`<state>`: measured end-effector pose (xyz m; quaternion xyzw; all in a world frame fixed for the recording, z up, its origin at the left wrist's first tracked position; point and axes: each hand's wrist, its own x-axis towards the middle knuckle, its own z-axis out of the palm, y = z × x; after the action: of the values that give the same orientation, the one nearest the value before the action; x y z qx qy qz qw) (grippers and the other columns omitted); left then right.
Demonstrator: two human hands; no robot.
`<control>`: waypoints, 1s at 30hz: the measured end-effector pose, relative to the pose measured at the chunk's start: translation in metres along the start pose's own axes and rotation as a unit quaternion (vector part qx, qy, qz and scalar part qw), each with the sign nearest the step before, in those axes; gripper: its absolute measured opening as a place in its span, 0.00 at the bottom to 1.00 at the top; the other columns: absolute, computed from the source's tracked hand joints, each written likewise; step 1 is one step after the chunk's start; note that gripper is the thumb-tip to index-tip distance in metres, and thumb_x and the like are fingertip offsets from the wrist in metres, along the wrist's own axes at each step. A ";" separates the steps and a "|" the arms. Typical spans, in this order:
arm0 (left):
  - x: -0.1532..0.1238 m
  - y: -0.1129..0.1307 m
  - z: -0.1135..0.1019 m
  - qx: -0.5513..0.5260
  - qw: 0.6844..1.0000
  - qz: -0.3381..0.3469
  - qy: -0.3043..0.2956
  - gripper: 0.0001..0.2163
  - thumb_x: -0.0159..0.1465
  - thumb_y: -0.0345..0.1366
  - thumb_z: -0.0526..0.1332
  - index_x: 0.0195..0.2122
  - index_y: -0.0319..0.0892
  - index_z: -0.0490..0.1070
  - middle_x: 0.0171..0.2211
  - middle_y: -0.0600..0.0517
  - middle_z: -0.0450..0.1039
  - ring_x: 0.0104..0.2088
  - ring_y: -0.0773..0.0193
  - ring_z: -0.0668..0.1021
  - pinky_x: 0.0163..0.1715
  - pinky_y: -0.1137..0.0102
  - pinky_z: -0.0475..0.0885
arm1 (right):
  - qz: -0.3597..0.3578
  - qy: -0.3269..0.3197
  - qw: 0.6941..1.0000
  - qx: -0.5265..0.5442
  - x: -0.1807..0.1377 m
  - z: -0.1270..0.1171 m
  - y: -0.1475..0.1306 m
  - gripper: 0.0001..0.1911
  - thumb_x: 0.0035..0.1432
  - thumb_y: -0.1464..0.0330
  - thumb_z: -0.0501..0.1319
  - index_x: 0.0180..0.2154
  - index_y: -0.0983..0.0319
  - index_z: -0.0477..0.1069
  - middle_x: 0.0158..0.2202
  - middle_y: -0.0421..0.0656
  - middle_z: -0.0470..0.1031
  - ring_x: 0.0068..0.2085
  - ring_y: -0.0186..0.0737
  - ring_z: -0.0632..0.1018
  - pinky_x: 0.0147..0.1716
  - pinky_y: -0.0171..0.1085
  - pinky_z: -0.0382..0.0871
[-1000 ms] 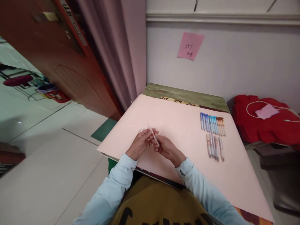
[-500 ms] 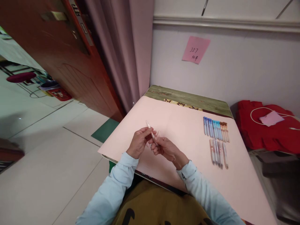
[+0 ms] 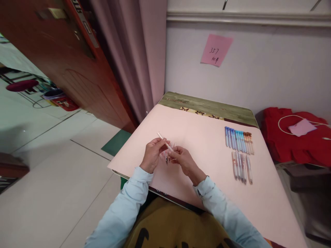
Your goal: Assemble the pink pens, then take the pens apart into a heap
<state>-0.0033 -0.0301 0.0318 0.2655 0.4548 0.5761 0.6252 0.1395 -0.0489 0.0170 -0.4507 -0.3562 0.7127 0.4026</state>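
Both my hands meet over the pink sheet (image 3: pixel 196 137) that covers the table. My left hand (image 3: pixel 152 154) is closed round a thin pale pen (image 3: pixel 162 138) whose tip sticks out up and to the left. My right hand (image 3: pixel 182 159) pinches the same pen at its other end. A few more pens lie under and between my hands, partly hidden. To the right lies a neat row of blue and orange pens (image 3: pixel 239 140), and below it a smaller row of pale pens (image 3: pixel 242 167).
A green wooden table edge (image 3: pixel 207 106) shows beyond the sheet. A pink note (image 3: pixel 216 50) hangs on the wall. Red cloth (image 3: pixel 292 141) with a white cable and pink paper sits at right. A curtain and a brown door stand at left.
My hands stay together on the pen. The pen's free end has tilted lower and more to the left. The view shifted slightly.
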 end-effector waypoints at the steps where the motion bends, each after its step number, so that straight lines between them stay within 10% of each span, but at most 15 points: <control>1: 0.000 0.000 0.000 -0.002 1.000 0.000 0.004 0.14 0.52 0.39 0.74 0.33 0.36 0.74 0.32 0.46 0.80 0.32 0.64 0.80 0.39 0.67 0.75 | -0.003 0.006 1.000 0.005 0.001 0.000 0.000 0.27 0.38 0.53 0.77 0.33 0.61 0.69 0.29 0.38 0.75 0.28 0.32 0.74 0.27 0.32 0.66; 6: 0.002 -0.001 0.001 0.005 1.000 -0.009 -0.003 0.15 0.52 0.40 0.74 0.33 0.36 0.74 0.32 0.46 0.80 0.30 0.64 0.80 0.36 0.67 0.75 | 0.112 -0.033 0.992 0.049 0.007 -0.003 0.004 0.30 0.54 0.41 0.61 0.33 0.64 0.71 0.20 0.36 0.67 0.17 0.26 0.62 0.17 0.30 0.52; 11: 0.005 -0.003 0.000 -0.005 1.000 -0.008 0.009 0.15 0.51 0.39 0.74 0.34 0.36 0.74 0.32 0.47 0.80 0.32 0.64 0.80 0.40 0.67 0.75 | 0.052 -0.006 0.996 0.077 0.008 -0.007 0.006 0.24 0.41 0.58 0.77 0.35 0.62 0.70 0.27 0.37 0.74 0.25 0.28 0.71 0.23 0.29 0.62; 16: 0.006 -0.004 -0.001 0.005 1.000 -0.016 0.001 0.15 0.52 0.40 0.74 0.33 0.35 0.74 0.33 0.46 0.80 0.30 0.64 0.80 0.37 0.67 0.75 | 0.097 -0.019 0.994 0.053 0.009 -0.007 0.007 0.28 0.53 0.45 0.65 0.34 0.65 0.73 0.21 0.36 0.68 0.19 0.26 0.64 0.17 0.29 0.52; 21: 0.006 -0.004 -0.001 -0.001 1.000 -0.017 0.019 0.16 0.51 0.39 0.74 0.34 0.36 0.73 0.33 0.47 0.80 0.32 0.63 0.81 0.39 0.65 0.76 | 0.029 -0.009 0.998 0.057 0.006 -0.010 0.008 0.27 0.39 0.57 0.78 0.36 0.62 0.70 0.29 0.37 0.74 0.27 0.29 0.73 0.26 0.29 0.64; 26: 0.007 -0.005 0.000 0.006 1.000 -0.020 0.008 0.16 0.52 0.40 0.74 0.34 0.36 0.73 0.33 0.47 0.79 0.31 0.64 0.80 0.37 0.67 0.75 | 0.082 -0.038 0.995 0.035 0.007 -0.009 0.010 0.29 0.54 0.44 0.64 0.35 0.65 0.73 0.22 0.38 0.71 0.19 0.27 0.66 0.18 0.30 0.56; 30: 0.008 -0.008 -0.004 0.008 1.000 -0.016 0.025 0.16 0.52 0.40 0.74 0.35 0.36 0.72 0.33 0.47 0.79 0.31 0.64 0.80 0.36 0.67 0.75 | 0.036 -0.007 0.999 0.024 0.006 -0.010 0.012 0.26 0.43 0.51 0.74 0.32 0.63 0.70 0.24 0.37 0.72 0.22 0.28 0.69 0.22 0.30 0.61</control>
<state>-0.0040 -0.0243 0.0210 0.2484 0.4789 0.5687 0.6209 0.1440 -0.0468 0.0006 -0.4484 -0.3258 0.7381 0.3847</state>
